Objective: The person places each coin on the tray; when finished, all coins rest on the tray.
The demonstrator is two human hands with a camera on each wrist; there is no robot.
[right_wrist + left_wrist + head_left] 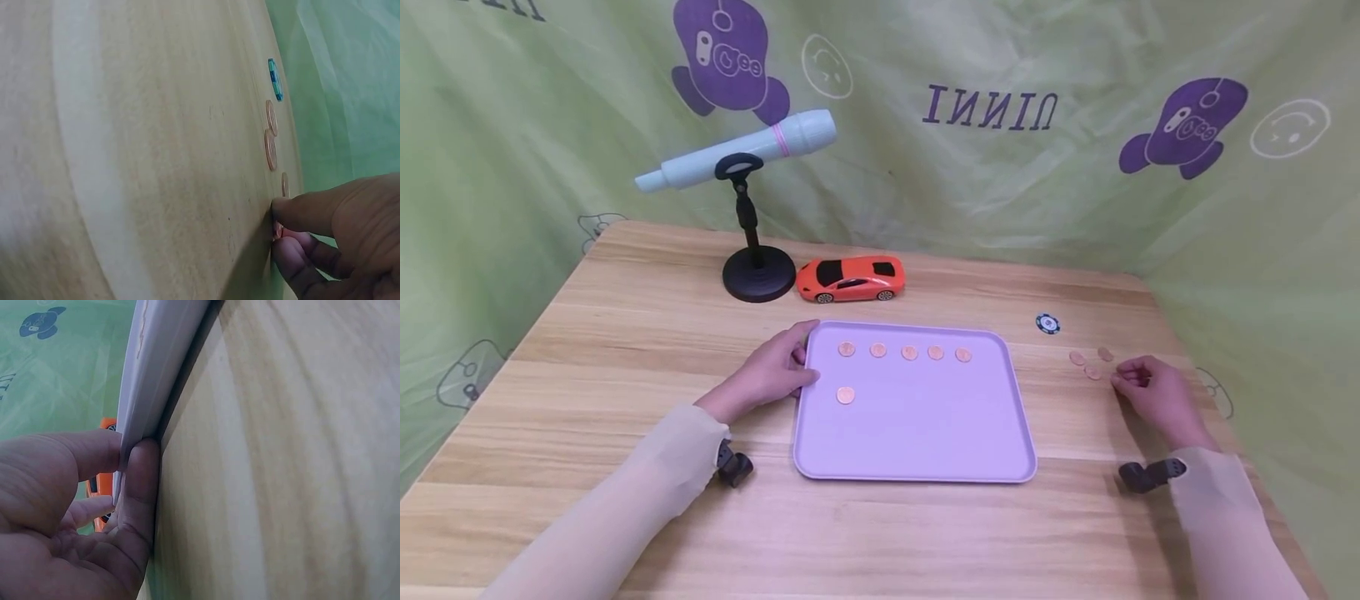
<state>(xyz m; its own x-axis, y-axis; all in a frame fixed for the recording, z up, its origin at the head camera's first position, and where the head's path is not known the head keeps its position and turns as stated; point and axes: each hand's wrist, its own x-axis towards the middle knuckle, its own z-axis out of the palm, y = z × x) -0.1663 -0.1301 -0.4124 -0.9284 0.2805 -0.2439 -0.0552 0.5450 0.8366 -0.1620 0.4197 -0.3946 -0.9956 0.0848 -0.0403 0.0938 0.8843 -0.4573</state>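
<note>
A shallow lilac tray lies on the wooden table with a row of several copper coins along its far side. One more coin sits below the row's left end. My left hand grips the tray's left rim, thumb on top and a finger beneath, as the left wrist view shows. On the right, my right hand pinches a copper coin at the table surface, mostly hidden by the fingertips. Three loose coins lie just left of that hand.
Beyond the loose coins lies a blue-and-white poker chip. An orange toy car stands behind the tray, beside a light-blue microphone on a black stand. A green printed curtain hangs behind the table.
</note>
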